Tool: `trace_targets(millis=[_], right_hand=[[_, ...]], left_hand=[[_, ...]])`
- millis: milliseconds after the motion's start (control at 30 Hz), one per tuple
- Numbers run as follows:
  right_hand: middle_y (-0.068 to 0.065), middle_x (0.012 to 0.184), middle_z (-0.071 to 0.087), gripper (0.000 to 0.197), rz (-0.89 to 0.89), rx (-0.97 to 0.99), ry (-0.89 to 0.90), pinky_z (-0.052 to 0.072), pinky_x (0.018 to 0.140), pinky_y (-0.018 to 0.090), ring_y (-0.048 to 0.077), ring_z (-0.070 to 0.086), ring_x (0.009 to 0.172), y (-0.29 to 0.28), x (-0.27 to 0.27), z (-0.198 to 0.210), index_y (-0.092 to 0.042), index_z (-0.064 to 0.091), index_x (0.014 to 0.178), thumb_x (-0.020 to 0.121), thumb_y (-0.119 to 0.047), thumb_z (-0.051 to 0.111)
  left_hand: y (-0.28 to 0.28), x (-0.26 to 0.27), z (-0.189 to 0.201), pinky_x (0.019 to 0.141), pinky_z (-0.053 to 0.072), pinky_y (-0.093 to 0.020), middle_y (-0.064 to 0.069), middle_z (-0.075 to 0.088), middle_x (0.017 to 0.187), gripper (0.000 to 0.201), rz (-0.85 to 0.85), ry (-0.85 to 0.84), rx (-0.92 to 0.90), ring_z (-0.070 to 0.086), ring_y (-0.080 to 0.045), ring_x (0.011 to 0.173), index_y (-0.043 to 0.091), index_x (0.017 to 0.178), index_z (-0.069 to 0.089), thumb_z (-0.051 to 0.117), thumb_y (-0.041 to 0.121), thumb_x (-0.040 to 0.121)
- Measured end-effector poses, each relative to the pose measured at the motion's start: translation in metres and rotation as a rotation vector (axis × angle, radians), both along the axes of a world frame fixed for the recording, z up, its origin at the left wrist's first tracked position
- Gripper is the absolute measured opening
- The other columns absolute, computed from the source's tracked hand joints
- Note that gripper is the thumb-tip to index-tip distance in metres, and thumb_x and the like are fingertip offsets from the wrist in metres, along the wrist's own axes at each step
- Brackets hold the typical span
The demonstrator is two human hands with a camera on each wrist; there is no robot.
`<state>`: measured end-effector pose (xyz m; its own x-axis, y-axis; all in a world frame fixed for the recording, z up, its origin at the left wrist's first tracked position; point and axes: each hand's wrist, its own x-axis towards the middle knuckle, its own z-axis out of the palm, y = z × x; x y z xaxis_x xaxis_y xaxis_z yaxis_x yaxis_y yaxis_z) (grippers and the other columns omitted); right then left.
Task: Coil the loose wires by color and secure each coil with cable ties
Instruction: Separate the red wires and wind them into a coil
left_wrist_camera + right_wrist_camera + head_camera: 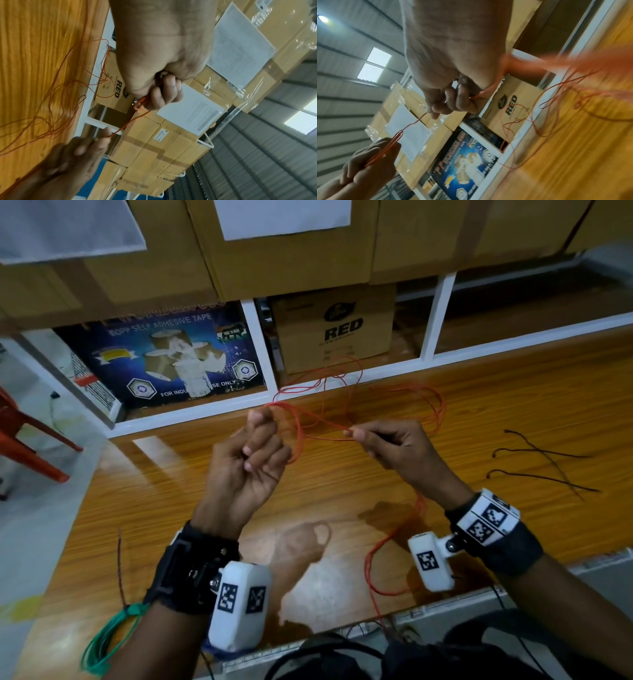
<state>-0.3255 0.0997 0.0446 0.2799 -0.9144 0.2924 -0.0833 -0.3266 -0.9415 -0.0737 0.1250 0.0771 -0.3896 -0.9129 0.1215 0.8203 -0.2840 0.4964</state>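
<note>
Wooden bench (513, 405) below, with boxes on white shelves along its far edge. Above the middle of the bench, left hand (251, 455) up, palm turned to the face, fingers curled round a few small loops of the red wire (394, 392), most likely to keep the made loops from springing apart. Loop ends poking out past the curled fingers (164, 93) in the left wrist view. Right hand (387, 445) near it, a bit lower, thumb and first finger pinching one strand, other fingers tucked in, probably to feed the next bit across. Short strand running almost tight between the two hands. Rest of the red wire loose in big messy curls near the far edge of the bench, one tail dropping over the near edge by the right wrist. Coil only just begun, by the look of it, with lots left to wind. Green coil (102, 642) already bundled at the near left corner. Thin black cable ties (544, 460) waiting near the right edge, well apart from both hands, untouched.
</note>
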Motion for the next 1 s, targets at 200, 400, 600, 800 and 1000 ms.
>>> trace_targets(millis=[200,400,600,800,1000], right_hand=[[-0.007,0.084,0.076,0.022,-0.107,0.029,0.129,0.053,0.063,0.019,0.002,0.067,0.071,0.015,-0.015,-0.035,-0.025,0.077,0.115,0.094,-0.02,0.071],[0.0,0.087,0.075,0.009,-0.252,-0.491,0.637,0.044,0.057,0.021,0.012,0.066,0.069,0.036,0.005,-0.049,-0.015,0.081,0.1,0.091,-0.016,0.076],[-0.005,0.071,0.056,0.02,0.209,-0.617,0.742,0.029,0.054,0.023,0.007,0.039,0.061,0.052,0.034,-0.021,-0.014,0.071,0.09,0.101,-0.025,0.058],[-0.012,0.079,0.063,0.015,0.183,-0.426,0.376,0.043,0.064,0.021,0.0,0.057,0.07,0.039,0.049,0.018,-0.009,0.074,0.092,0.101,-0.014,0.062],[-0.003,0.083,0.072,0.013,-0.075,-0.345,0.353,0.049,0.063,0.035,0.01,0.065,0.074,0.008,0.034,0.003,-0.012,0.079,0.097,0.099,-0.02,0.068]], left_hand=[[-0.018,0.024,-0.011,0.049,0.028,-0.019,0.007,0.04,0.056,0.035,0.242,0.121,0.097,0.026,-0.006,0.042,0.011,0.091,0.055,0.024,0.002,0.105],[-0.021,0.017,-0.02,0.05,0.031,-0.017,0.008,0.04,0.057,0.033,0.392,-0.039,0.11,0.037,-0.004,0.044,0.014,0.089,0.052,0.026,0.012,0.11],[-0.015,-0.007,-0.027,0.054,0.038,-0.019,0.008,0.04,0.059,0.029,0.424,-0.321,0.038,0.042,-0.007,0.052,0.015,0.092,0.049,0.028,0.019,0.111],[0.008,-0.033,-0.041,0.051,0.025,-0.028,0.003,0.042,0.06,0.031,0.331,-0.674,-0.102,0.038,-0.011,0.052,0.012,0.089,0.052,0.033,0.021,0.11],[0.02,-0.03,-0.044,0.051,0.012,-0.027,0.003,0.034,0.053,0.028,0.059,-0.647,-0.02,0.017,-0.007,0.043,0.008,0.09,0.052,0.033,0.02,0.107]])
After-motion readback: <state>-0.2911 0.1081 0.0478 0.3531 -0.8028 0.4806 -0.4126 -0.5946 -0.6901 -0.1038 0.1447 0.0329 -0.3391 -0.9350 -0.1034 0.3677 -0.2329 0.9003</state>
